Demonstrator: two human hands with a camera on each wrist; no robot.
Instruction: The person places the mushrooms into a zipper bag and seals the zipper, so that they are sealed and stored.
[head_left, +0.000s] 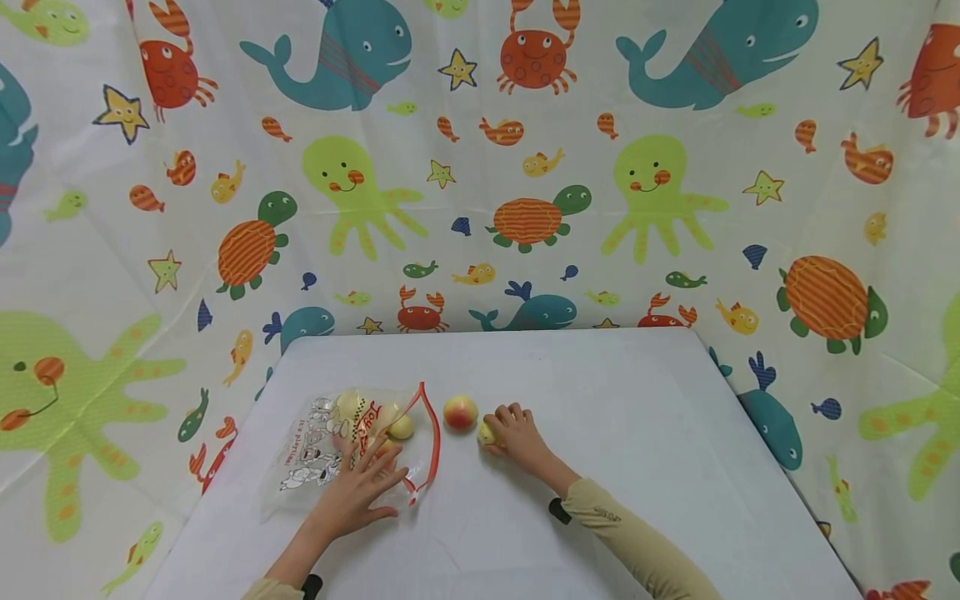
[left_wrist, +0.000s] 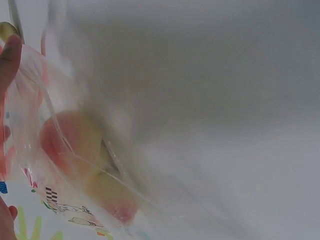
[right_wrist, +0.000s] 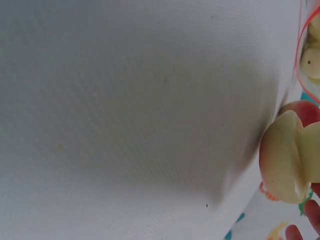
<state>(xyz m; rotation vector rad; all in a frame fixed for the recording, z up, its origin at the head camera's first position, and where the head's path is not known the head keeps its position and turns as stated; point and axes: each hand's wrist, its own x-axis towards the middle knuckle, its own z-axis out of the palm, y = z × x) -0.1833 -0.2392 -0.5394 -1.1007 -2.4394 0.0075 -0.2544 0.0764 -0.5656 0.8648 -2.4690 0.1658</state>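
Observation:
A clear plastic bag (head_left: 330, 454) with a red rim and cartoon print lies on the white table (head_left: 645, 467), with several yellow-pink fruits inside. My left hand (head_left: 360, 492) rests flat on the bag with fingers spread; the left wrist view shows the bag (left_wrist: 70, 165) and fruit through the film. A peach-coloured fruit (head_left: 460, 412) sits loose just right of the bag's mouth. My right hand (head_left: 513, 433) curls over a small yellow fruit (head_left: 487, 433) beside it; in the right wrist view this fruit (right_wrist: 285, 160) is close against the hand.
The table is walled on three sides by a sea-animal printed curtain (head_left: 525, 167). The table's right half and far side are bare white cloth. The table's left edge runs close beside the bag.

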